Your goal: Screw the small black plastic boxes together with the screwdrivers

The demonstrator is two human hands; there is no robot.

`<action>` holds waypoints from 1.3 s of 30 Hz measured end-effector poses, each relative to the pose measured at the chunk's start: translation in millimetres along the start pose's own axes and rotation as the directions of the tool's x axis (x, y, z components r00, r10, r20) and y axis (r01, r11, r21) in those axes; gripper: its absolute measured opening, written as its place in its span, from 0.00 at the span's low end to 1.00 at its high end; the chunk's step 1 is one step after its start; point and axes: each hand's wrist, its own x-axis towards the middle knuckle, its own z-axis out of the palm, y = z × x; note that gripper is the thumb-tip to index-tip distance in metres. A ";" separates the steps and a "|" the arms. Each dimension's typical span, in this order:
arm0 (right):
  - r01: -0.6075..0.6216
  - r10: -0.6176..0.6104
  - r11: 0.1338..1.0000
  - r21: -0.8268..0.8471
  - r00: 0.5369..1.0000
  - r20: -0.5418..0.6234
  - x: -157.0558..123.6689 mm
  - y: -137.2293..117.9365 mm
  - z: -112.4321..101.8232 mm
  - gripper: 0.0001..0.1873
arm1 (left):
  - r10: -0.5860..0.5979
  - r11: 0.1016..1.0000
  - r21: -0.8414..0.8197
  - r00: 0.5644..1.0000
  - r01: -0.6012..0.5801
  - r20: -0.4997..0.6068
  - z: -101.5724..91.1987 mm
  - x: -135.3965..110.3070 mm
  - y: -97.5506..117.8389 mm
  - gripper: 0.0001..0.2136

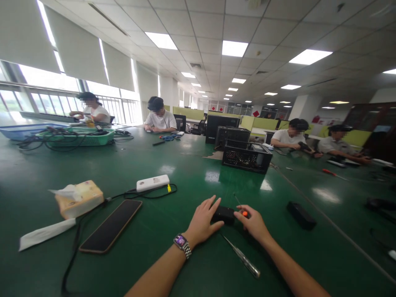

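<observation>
A small black box (225, 214) lies on the green table (173, 161) in front of me. My left hand (202, 222), with a watch on the wrist, rests on its left end, fingers curled round it. My right hand (253, 222) is closed on a screwdriver with an orange handle (244, 213), its thin shaft pointing up and away beside the box's right end. A second, silver-handled screwdriver (243, 257) lies on the table between my forearms.
A phone (111, 225), white power bank (152, 182) with cable and a tissue pack (79, 199) lie left. Another black box (300, 215) sits right. A black computer case (246, 157) stands behind. Several people work at the table's far sides; baskets (77, 137) far left.
</observation>
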 end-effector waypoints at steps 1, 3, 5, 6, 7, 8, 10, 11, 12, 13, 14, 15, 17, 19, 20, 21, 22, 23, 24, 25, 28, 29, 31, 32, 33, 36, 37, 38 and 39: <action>-0.010 0.009 1.000 -0.008 0.999 -0.038 -1.4 3.5 -1.8 0.23 | 0.002 1.000 -0.010 1.000 -0.002 0.013 0.3 1.0 -1.3 0.33; -0.014 0.012 0.999 -0.032 0.997 -0.072 -2.5 9.9 -8.8 0.18 | -0.030 0.999 -0.037 1.000 0.030 0.011 1.2 2.9 -3.4 0.28; -0.006 0.002 0.999 -0.048 0.997 -0.076 -2.2 13.6 -16.2 0.16 | -0.075 0.994 -0.085 0.997 0.074 -0.010 2.2 4.2 -5.0 0.23; 0.001 -0.005 0.999 -0.054 0.997 -0.075 -1.8 14.3 -18.7 0.15 | -0.092 0.989 -0.115 0.996 0.089 -0.018 2.5 4.6 -5.5 0.20; 0.009 -0.013 0.998 -0.058 0.997 -0.071 -1.5 14.3 -20.4 0.15 | -0.100 0.984 -0.148 0.995 0.095 -0.022 2.6 4.8 -5.8 0.18; 0.018 -0.022 0.998 -0.062 0.998 -0.066 -1.2 14.0 -21.0 0.14 | -0.101 0.979 -0.178 0.995 0.095 -0.025 2.4 4.9 -5.9 0.17; 0.033 -0.036 0.997 -0.064 0.998 -0.058 -1.1 13.3 -20.0 0.14 | -0.106 0.970 -0.222 0.994 0.096 -0.036 1.1 5.0 -5.4 0.15; 0.036 -0.040 0.997 -0.063 0.998 -0.057 -1.2 13.4 -18.8 0.14 | -0.113 0.966 -0.238 0.993 0.101 -0.040 0.2 5.0 -4.8 0.14; 0.036 -0.040 0.997 -0.062 0.997 -0.060 -1.3 13.9 -17.4 0.14 | -0.123 0.961 -0.253 0.992 0.109 -0.040 -0.8 5.2 -4.2 0.14; 0.032 -0.036 0.998 -0.061 0.997 -0.067 -1.5 14.8 -15.9 0.15 | -0.139 0.955 -0.269 0.990 0.125 -0.034 -1.7 5.4 -3.5 0.14; 0.025 -0.030 0.998 -0.060 0.996 -0.081 -1.7 16.0 -14.4 0.15 | -0.161 0.946 -0.288 0.987 0.148 -0.024 -2.5 5.7 -2.9 0.14; 0.018 -0.024 0.998 -0.058 0.995 -0.097 -2.0 17.2 -13.0 0.16 | -0.187 0.935 -0.309 0.982 0.175 -0.011 -3.1 6.1 -2.3 0.15; 0.013 -0.020 0.999 -0.052 0.992 -0.125 -2.4 19.2 -11.0 0.17 | -0.232 0.911 -0.347 0.973 0.224 0.022 -3.8 6.8 -1.6 0.16; 0.005 -0.009 1.000 -0.026 0.987 -0.160 -2.5 18.7 -10.7 0.19 | -0.253 0.896 -0.365 0.966 0.253 0.050 -4.2 7.3 -1.7 0.17; 0.000 0.001 1.000 0.001 0.982 -0.190 -2.1 17.2 -11.8 0.20 | -0.258 0.893 -0.366 0.964 0.262 0.060 -4.4 7.3 -2.0 0.17; -0.003 0.011 0.999 0.035 0.975 -0.224 -1.0 14.6 -13.9 0.22 | -0.263 0.892 -0.363 0.963 0.268 0.064 -4.6 7.2 -2.5 0.18; -0.002 0.020 0.998 0.069 0.966 -0.257 0.9 11.0 -17.2 0.22 | -0.267 0.893 -0.359 0.962 0.272 0.065 -4.8 7.0 -2.9 0.18; 0.003 0.025 0.995 0.098 0.959 -0.283 3.7 6.4 -21.8 0.22 | -0.269 0.893 -0.357 0.961 0.274 0.065 -5.1 6.8 -3.4 0.19; 0.012 0.024 0.993 0.118 0.955 -0.297 7.4 0.8 -27.7 0.20 | -0.268 0.893 -0.358 0.961 0.273 0.066 -5.2 6.5 -3.8 0.19; 0.022 0.017 0.992 0.128 0.955 -0.296 12.1 -5.8 -34.5 0.18 | -0.264 0.893 -0.361 0.962 0.270 0.067 -5.2 6.1 -4.1 0.19; 0.046 -0.001 0.987 0.154 0.961 -0.276 28.6 -29.1 -56.5 0.17 | -0.250 0.894 -0.367 0.966 0.257 0.067 -4.2 5.2 -4.7 0.19; 0.057 -0.009 0.985 0.165 0.960 -0.279 33.6 -37.2 -62.6 0.19 | -0.252 0.895 -0.365 0.966 0.255 0.057 -3.5 4.8 -4.9 0.19; 0.091 -0.026 0.978 0.189 0.946 -0.323 40.9 -51.9 -70.3 0.22 | -0.258 0.900 -0.356 0.966 0.252 0.033 -2.0 4.2 -5.4 0.19; 0.108 -0.031 0.974 0.197 0.934 -0.355 42.6 -57.8 -71.4 0.23 | -0.258 0.902 -0.352 0.966 0.250 0.024 -1.4 3.9 -5.8 0.19; 0.120 -0.036 0.972 0.200 0.924 -0.381 43.2 -62.3 -70.7 0.23 | -0.256 0.904 -0.350 0.966 0.246 0.020 -1.0 3.7 -6.1 0.19; 0.137 -0.065 0.977 0.160 0.918 -0.392 40.3 -67.8 -60.6 0.22 | -0.240 0.908 -0.348 0.970 0.233 0.022 -1.3 3.8 -6.8 0.19; 0.140 -0.080 0.981 0.132 0.922 -0.379 38.8 -67.4 -56.2 0.22 | -0.236 0.908 -0.350 0.972 0.229 0.023 -1.7 4.0 -7.0 0.19; 0.144 -0.094 0.984 0.110 0.924 -0.370 37.5 -66.3 -52.0 0.23 | -0.230 0.908 -0.354 0.973 0.224 0.027 -2.3 4.4 -7.1 0.19; 0.149 -0.104 0.984 0.095 0.922 -0.372 36.5 -65.0 -48.4 0.23 | -0.222 0.907 -0.360 0.975 0.218 0.031 -2.9 4.7 -7.2 0.19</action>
